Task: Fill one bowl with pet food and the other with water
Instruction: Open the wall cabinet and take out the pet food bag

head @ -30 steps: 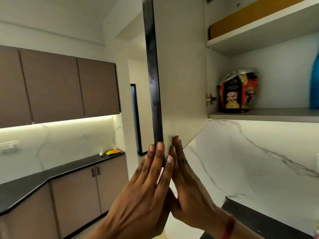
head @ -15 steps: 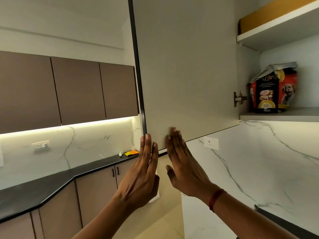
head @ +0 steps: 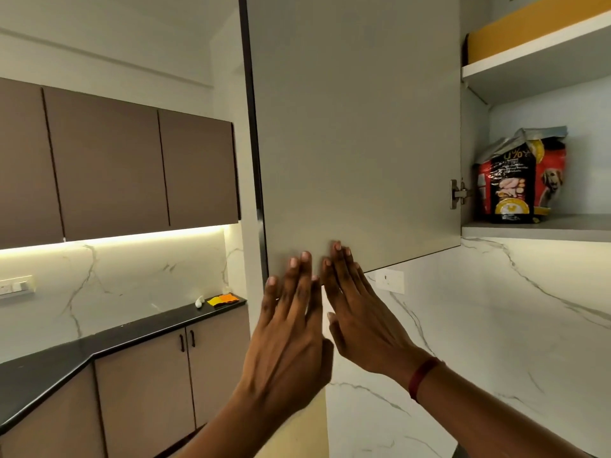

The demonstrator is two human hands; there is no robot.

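early stage: the flat grey cabinet door (head: 357, 127) stands open, left hand (head: 291, 325) and right hand (head: 357, 312) against its lower edge, each grip released. the red and black pet food bag (head: 519, 180) sits untouched on the grey cabinet shelf (head: 545, 228). no bowls visible; both fills seem to remain.

Bare forearms, no sleeves; red band (head: 422, 378) on right wrist (thin, plain).

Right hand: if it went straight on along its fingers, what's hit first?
The cabinet door, near its lower edge; the right hand overlaps it at the fingertips, possibly touching, depth unclear.
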